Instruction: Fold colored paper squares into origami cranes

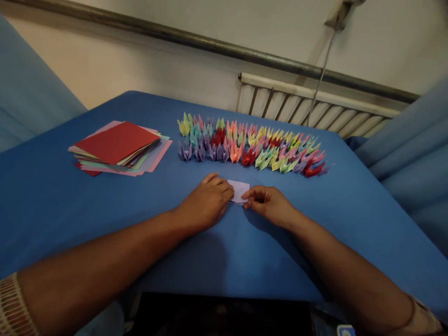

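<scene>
A small folded piece of lilac origami paper (240, 191) lies on the blue-covered table, between my two hands. My left hand (209, 198) rests over its left edge, fingers bent together and holding it down. At the right edge, my right hand (268, 203) pinches the paper between thumb and fingertips. The front edge of the paper shows a dark gap between layers. Some of the paper is hidden under the left fingers. Just beyond the hands stand several rows of folded paper cranes (236, 151) in red, purple, yellow, green and pink.
A loose stack of coloured paper sheets (119, 144), red on top, lies at the left of the table (168, 270). Behind the table are a wall radiator (315, 100), a horizontal pipe (196, 42) and a hanging cord (324, 70). Blue curtains (413, 154) flank both sides.
</scene>
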Demonstrator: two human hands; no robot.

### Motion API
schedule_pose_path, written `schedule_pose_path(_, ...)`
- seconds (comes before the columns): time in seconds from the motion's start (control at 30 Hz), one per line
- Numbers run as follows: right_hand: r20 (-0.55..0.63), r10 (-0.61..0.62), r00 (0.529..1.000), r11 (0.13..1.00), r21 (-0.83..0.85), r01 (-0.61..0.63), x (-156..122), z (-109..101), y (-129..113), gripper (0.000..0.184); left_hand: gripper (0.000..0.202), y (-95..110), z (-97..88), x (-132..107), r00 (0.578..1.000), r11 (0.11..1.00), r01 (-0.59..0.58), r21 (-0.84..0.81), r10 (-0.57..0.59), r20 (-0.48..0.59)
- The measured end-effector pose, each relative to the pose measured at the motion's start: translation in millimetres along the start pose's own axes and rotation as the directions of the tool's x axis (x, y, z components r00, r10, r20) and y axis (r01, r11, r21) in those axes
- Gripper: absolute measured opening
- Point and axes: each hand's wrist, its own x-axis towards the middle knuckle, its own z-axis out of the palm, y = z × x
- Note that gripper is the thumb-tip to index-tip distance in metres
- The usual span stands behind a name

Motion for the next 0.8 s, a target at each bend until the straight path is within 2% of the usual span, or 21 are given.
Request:
schedule_pose_path(0.13, -0.013, -0.198, 0.980, 0.953, -0.238, 0.189, 1.5, -1.5, 0.8, 0.031, 0.022, -9.6, -1.6, -3.3, 1.000, 0.998, -0.001, -0.068, 0.001, -0.007)
schedule_pose_path(0.27, -0.012, -0.308, 0.951, 0.848, -0.458, 0.269, 6.4, -4.1, -1.2, 0.026, 0.017, -9.8, -1.3, -3.5, 0.999, 0.985, 0.033, -0.171, -0.035, -0.011)
schedule_pose_path(0.37, -0.020, -0.343, 0.939, 0.809, -0.514, 0.284, 9.3, -5.3, -1.2, 0.017, 0.014, -9.7, 0.9, -0.9, 0.997, 0.975, 0.073, -0.212, -0.078, -0.017)
schedule_pose_path(0.5, -0.026, -0.358, 0.933, 0.803, -0.518, 0.294, 12.7, -6.2, 0.7, 0.005, 0.012, -9.6, 2.8, 3.5, 0.985, 0.957, 0.162, -0.239, -0.172, -0.020)
schedule_pose_path(0.63, -0.025, -0.340, 0.940, 0.795, -0.541, 0.273, 16.1, -7.0, 0.2, 0.008, 0.013, -8.9, 2.9, 6.2, 0.953, 0.916, 0.276, -0.291, -0.300, -0.043)
schedule_pose_path(0.8, -0.056, -0.313, 0.948, 0.768, -0.602, 0.219, 20.5, -5.9, 0.2, 0.009, 0.011, -10.2, 6.2, 7.7, 0.957, 0.919, 0.268, -0.289, -0.288, -0.029)
